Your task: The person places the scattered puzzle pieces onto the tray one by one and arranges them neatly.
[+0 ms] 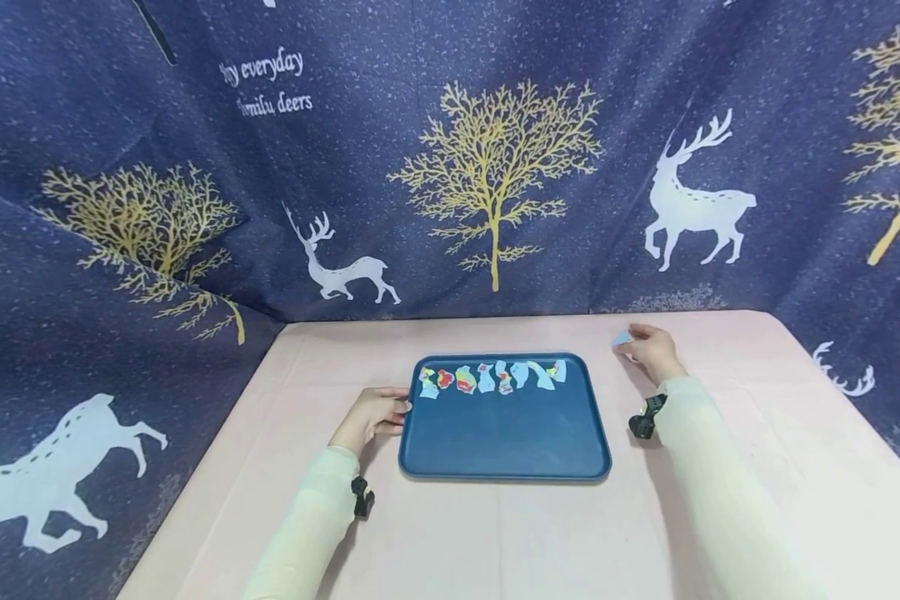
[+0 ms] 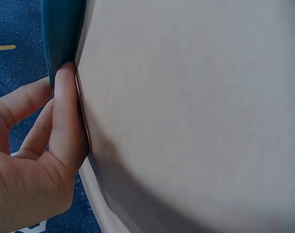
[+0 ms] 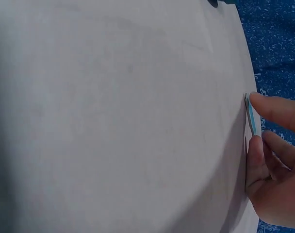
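A dark blue tray (image 1: pixel 504 433) lies on the table. Along its far edge runs a row of several small, flat, irregular pieces (image 1: pixel 466 380) in pale blue, red and yellow. My left hand (image 1: pixel 378 410) is at the tray's left side, its fingertips (image 2: pixel 65 73) holding the rim in the left wrist view. To the right of the tray, my right hand (image 1: pixel 651 350) pinches a flat light-blue piece (image 1: pixel 621 338) between thumb and fingers. That piece (image 3: pixel 251 116) shows edge-on in the right wrist view, close over the tabletop.
A pale pink cloth (image 1: pixel 450 542) covers the table. Behind it and at the sides hangs a dark blue curtain (image 1: pixel 420 167) with white deer and golden trees. Each forearm wears a small black wrist camera (image 1: pixel 362 497) over a pale sleeve (image 1: pixel 307 525).
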A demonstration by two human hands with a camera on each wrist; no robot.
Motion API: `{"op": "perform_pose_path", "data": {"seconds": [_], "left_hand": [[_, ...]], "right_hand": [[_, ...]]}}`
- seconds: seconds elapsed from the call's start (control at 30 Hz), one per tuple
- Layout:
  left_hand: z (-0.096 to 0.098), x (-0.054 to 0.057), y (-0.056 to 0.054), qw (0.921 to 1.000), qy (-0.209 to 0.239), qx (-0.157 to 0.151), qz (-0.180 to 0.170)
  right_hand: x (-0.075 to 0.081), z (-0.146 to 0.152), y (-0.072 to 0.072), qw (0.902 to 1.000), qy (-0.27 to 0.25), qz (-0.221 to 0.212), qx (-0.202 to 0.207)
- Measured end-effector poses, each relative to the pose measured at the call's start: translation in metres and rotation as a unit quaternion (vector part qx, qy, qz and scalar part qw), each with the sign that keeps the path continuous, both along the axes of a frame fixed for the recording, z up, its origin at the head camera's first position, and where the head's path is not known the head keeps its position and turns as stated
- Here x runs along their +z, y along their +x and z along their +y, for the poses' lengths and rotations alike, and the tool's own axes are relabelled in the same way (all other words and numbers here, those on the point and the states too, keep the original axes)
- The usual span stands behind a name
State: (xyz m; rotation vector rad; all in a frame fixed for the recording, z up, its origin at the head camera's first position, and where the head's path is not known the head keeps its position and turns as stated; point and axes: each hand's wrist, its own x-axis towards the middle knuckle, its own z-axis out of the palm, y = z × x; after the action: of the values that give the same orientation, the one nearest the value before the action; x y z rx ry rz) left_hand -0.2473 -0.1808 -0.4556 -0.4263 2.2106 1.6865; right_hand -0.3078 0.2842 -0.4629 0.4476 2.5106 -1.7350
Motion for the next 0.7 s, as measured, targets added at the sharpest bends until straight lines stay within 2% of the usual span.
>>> {"op": "perform_pose_path", "data": {"seconds": [0.2,0.47,0.7], "left_hand": [[0.0003,-0.0002,0.0004,1.0,0.002,0.005,-0.001],[0.0014,0.0009,0.0014,0.9999,-0.016,0.004,-0.004],[0.0002,0.0016,0.0022,1.0,-0.007,0.001,-0.001]], "right_hand": [[0.0031,-0.0033,0.0024,0.9982,0.058,0.001,0.017],[0.003,-0.0033,0.0006,0.998,0.06,-0.016,0.011],[0.0012,-0.0071,0.0003,0.9949,0.099,0.012,-0.011]]}}
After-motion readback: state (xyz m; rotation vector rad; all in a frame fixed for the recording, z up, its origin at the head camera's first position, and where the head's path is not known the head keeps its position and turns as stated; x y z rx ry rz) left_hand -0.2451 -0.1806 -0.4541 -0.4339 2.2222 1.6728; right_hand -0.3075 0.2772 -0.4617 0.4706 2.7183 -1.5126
